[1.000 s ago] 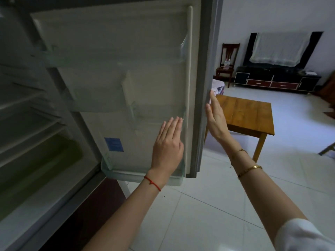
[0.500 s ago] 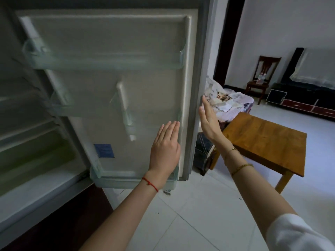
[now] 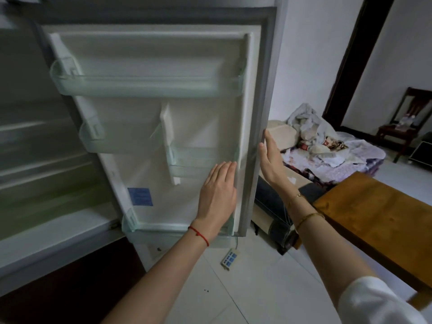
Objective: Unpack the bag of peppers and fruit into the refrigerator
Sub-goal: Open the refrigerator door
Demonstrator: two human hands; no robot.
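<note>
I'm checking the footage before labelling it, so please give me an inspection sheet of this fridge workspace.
Surface: pale tiled floor; brown wooden table at right.
Job's things: white refrigerator door open, its clear shelves hold nothing visible; no bag, peppers or fruit seen.
Clutter: heap of crumpled cloths on a bed.
Grippers: left hand flat against the door's inner side; right hand flat by the door's edge.
Cables: white power strip on the floor.
Surroundings: dark wooden chair, dark doorframe.
</note>
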